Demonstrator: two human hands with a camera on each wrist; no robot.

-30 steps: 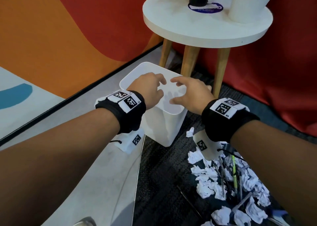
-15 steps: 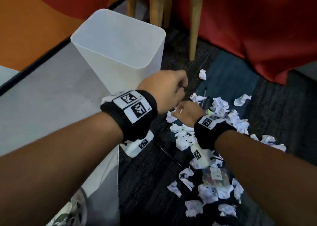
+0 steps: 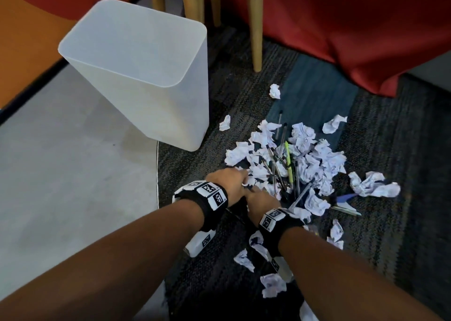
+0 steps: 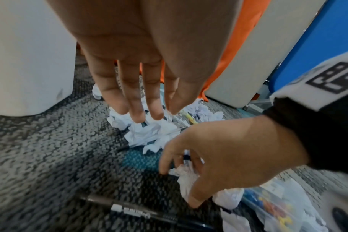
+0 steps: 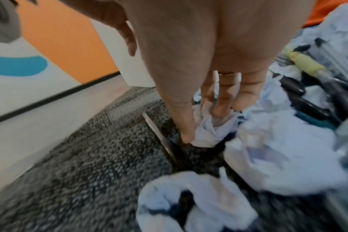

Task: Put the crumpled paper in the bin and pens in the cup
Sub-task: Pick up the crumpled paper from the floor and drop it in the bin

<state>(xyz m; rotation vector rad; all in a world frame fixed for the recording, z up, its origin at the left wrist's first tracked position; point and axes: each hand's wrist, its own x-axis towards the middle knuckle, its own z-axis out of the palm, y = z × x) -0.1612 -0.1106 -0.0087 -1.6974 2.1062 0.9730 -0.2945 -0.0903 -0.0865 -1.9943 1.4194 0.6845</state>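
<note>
A white plastic bin (image 3: 136, 59) stands on the floor at the upper left. To its right, on the dark carpet, lies a pile of crumpled paper (image 3: 307, 154) mixed with several pens (image 3: 289, 164). Both hands are at the pile's near left edge. My left hand (image 4: 145, 113) hovers over paper balls with fingers straight, holding nothing. My right hand (image 5: 203, 124) pinches one crumpled paper (image 5: 207, 133) between thumb and fingers, low on the carpet. A black marker (image 4: 139, 213) lies just in front of it. No cup is in view.
Wooden table legs (image 3: 255, 25) rise behind the pile, with red fabric (image 3: 353, 28) beyond them. Smooth grey floor (image 3: 73, 174) lies left of the carpet edge. Loose paper balls (image 3: 273, 285) sit under my right forearm. A clear plastic packet (image 4: 272, 208) lies by my right wrist.
Both hands dropped from the bin's rim down to the pile on the carpet. My right hand closed its fingers on a paper ball. The view tilted down, losing the tabletop.
</note>
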